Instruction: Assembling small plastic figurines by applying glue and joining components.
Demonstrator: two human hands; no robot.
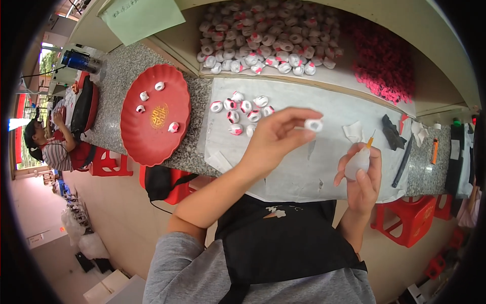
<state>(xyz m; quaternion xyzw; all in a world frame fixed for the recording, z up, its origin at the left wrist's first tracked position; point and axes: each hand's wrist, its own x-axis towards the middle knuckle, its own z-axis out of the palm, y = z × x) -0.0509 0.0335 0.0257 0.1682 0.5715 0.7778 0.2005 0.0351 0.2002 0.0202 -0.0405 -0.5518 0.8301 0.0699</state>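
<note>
Between the thumb and fingers of my left hand [276,134] is a small white ring-shaped piece [314,125], its hole facing up. My right hand [365,177] grips a small white squeeze bottle [358,163] with an orange needle tip [370,142] that points up and away from me. The ring and the tip are apart. Several white-and-pink ring pieces [246,106] lie loosely on the white paper sheet [288,185], left of and beyond my left hand.
A scalloped red tray [134,109] holds several more pieces at left. The shelf ahead carries a heap of white pieces [273,38] and a bright pink pile [385,66]. White tissue [353,131], dark cloth [393,133] and an orange cutter [434,151] lie to the right. Another person [56,147] sits far left.
</note>
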